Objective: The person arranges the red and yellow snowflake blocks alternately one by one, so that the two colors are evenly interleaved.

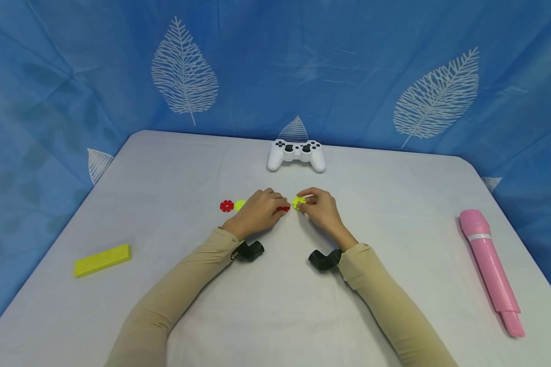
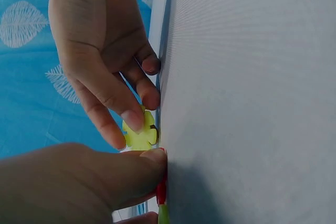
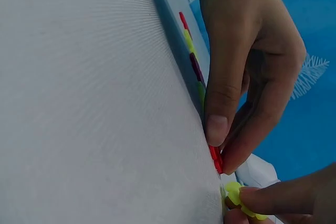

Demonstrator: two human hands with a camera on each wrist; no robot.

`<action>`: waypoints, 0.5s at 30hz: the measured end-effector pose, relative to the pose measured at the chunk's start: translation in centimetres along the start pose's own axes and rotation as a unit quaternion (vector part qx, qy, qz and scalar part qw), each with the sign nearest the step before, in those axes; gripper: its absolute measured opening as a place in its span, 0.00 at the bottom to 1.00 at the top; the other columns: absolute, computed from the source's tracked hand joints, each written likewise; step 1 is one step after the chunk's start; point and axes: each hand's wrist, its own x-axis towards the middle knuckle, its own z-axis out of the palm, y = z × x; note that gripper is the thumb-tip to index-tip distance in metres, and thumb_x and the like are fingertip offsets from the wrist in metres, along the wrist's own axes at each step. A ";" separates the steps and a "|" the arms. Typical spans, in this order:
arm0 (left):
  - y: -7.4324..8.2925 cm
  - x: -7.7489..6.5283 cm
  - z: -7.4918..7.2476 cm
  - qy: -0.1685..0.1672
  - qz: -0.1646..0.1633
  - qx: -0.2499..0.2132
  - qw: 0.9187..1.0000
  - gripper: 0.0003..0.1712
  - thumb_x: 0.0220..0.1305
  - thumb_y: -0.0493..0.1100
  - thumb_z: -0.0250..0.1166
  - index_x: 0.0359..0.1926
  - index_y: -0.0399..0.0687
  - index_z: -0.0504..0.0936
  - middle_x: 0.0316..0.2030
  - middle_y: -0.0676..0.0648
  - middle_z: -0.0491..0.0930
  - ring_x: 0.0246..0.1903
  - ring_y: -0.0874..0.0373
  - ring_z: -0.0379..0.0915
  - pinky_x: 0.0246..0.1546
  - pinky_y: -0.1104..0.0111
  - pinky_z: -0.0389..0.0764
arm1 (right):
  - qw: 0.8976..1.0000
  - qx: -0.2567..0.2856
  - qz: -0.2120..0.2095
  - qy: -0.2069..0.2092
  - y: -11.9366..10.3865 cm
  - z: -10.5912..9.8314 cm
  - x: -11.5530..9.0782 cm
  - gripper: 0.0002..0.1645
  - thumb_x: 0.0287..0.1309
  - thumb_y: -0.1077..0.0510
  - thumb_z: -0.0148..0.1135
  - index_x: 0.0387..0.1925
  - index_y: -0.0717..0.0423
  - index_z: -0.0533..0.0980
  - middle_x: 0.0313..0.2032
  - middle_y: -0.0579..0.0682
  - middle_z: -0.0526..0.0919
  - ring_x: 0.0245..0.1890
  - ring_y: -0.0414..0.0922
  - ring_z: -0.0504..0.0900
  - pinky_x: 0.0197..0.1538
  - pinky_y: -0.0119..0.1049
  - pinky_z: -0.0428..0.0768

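My right hand point(image 1: 321, 208) pinches a yellow notched plastic disc point(image 1: 298, 200) between thumb and fingertips, just right of a row of similar pieces. With thumb and fingers my left hand point(image 1: 259, 211) pinches a red notched disc point(image 3: 216, 159) at that row's right end, low on the table. The row's far left end is another red disc point(image 1: 227, 206), beside a yellow one point(image 1: 239, 205). In the right wrist view a purple disc point(image 3: 195, 66) and a green disc point(image 3: 201, 92) follow along the row; from the head my left hand covers them. Whether the pieces interlock, I cannot tell.
A white game controller point(image 1: 296, 154) lies behind the hands near the table's back edge. A yellow block point(image 1: 103, 260) is at the left, a pink microphone-shaped object point(image 1: 490, 270) at the right. A blue leaf-patterned cloth point(image 1: 303, 66) hangs behind the white table point(image 1: 275, 316).
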 end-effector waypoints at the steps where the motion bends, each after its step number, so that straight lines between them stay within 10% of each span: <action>1: 0.0 0.0 0.0 0.001 0.001 0.001 1.000 0.12 0.59 0.42 0.60 0.44 0.49 0.83 0.43 0.49 0.82 0.43 0.54 0.74 0.43 0.62 0.74 | 1.000 -0.001 -0.001 -0.002 0.0 0.0 0.0 0.16 0.49 0.62 0.63 0.43 0.55 0.78 0.36 0.58 0.83 0.28 0.42 0.77 0.27 0.27 0.71; 15: 0.0 0.0 0.0 0.004 -0.001 -0.003 1.000 0.12 0.59 0.43 0.60 0.44 0.49 0.83 0.43 0.49 0.82 0.43 0.54 0.74 0.41 0.62 0.75 | 0.995 -0.098 -0.015 -0.029 -0.9 0.1 -0.2 0.17 0.50 0.58 0.64 0.44 0.59 0.78 0.38 0.57 0.81 0.36 0.48 0.77 0.37 0.36 0.74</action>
